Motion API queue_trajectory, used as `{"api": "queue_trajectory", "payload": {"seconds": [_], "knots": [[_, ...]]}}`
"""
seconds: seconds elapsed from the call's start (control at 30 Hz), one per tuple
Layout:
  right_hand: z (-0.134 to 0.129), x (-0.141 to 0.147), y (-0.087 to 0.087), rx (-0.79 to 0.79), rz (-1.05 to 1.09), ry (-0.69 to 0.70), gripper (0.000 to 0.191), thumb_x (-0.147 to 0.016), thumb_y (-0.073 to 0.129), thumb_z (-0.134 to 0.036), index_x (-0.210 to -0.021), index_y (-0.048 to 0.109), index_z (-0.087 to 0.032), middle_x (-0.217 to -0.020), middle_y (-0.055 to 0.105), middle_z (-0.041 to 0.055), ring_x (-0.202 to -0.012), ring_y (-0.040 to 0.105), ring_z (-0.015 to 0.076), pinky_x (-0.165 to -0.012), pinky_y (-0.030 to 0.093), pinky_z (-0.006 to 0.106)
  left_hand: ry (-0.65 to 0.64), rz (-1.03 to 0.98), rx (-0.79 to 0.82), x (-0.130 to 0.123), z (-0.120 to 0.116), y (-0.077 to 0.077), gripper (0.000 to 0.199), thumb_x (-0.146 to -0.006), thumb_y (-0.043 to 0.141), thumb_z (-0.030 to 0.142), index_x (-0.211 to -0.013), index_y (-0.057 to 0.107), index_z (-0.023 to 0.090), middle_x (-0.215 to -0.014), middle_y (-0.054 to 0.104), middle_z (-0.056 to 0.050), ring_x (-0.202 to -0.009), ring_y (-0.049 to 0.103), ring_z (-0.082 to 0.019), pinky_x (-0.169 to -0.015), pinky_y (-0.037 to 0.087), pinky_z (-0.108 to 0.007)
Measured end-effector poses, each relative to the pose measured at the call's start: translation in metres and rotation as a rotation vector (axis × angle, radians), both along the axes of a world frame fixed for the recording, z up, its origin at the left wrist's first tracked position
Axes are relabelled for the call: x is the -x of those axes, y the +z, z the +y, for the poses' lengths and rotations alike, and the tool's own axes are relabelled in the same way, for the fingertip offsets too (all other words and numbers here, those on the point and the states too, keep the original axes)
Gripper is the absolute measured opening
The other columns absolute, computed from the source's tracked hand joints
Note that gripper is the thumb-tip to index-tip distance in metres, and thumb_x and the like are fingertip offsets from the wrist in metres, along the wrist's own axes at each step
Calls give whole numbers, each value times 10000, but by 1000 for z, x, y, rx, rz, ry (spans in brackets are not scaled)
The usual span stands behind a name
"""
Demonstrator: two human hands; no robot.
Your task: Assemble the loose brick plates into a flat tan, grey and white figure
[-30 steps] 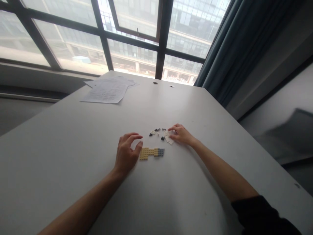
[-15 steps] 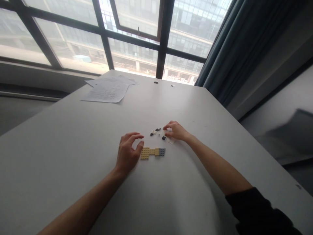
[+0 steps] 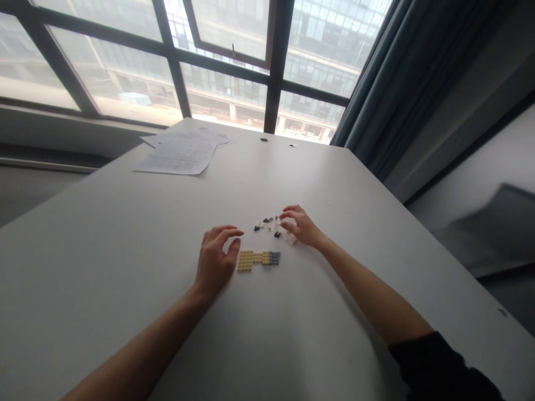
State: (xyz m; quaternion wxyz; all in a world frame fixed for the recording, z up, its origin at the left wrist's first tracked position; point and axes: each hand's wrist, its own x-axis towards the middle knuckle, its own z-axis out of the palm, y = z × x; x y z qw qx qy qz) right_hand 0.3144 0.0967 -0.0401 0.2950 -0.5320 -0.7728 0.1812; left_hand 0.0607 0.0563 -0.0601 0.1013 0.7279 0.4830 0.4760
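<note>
A flat assembly of yellow studded building plates [image 3: 246, 260] lies on the white table, with a blue-grey plate [image 3: 274, 258] joined at its right end. Just left of it is my left hand [image 3: 217, 253], thumb and fingers apart and nothing between them. Beyond the assembly lies a small pile of loose white and black building pieces [image 3: 264, 224]. My right hand [image 3: 301, 225] reaches to the right side of this pile with its thumb and fingers apart. A black piece [image 3: 277, 235] and some whitish pieces [image 3: 289, 238] lie beneath and beside its fingers.
Printed paper sheets [image 3: 178, 153] overlap at the far left of the table [image 3: 125, 267]. Two small round fittings [image 3: 264, 140] are set in the tabletop near its far edge. A window stands behind the table, with a dark curtain [image 3: 388, 72] to the right.
My right hand's fingers have spread a little, showing more of the pieces beside them. My left hand keeps its pose. The whole view has shifted slightly.
</note>
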Motion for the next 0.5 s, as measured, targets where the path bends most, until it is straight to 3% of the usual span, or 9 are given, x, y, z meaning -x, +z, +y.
{"api": "queue_trajectory", "payload": {"seconds": [0.1,0.23,0.33,0.5], "knots": [[-17,-7,-2,174,350,-17,291,-911,487,-369,-1067,643,-178,-1206,569,89,-1053,551,180,-831,468,294,-9,-3,3,0,1,0,164,-861,502,232,-913,654,202,-1010,621,-49,-998,545,-220,-920,429,-393],[-46,-16,-2,337,543,-34,388,-937,396,-438,-1156,597,-188,-1175,609,81,-987,585,175,-781,480,281,-19,3,5,-1,0,1,149,-848,527,248,-914,651,201,-999,624,-46,-983,546,-219,-912,429,-386],[-68,-17,-2,257,447,-4,328,-906,473,-432,-1050,641,-190,-1225,562,92,-1037,561,197,-798,478,305,-31,28,-1,-3,-1,2,146,-850,528,260,-911,648,204,-998,622,-45,-988,542,-220,-917,425,-385],[-97,-2,-10,21,-11,-33,202,-881,559,-316,-1033,632,-205,-1222,533,99,-1143,464,241,-976,384,419,-43,90,-15,-4,-4,4,148,-850,523,259,-914,645,204,-1013,623,-52,-1005,534,-225,-920,419,-395]]}}
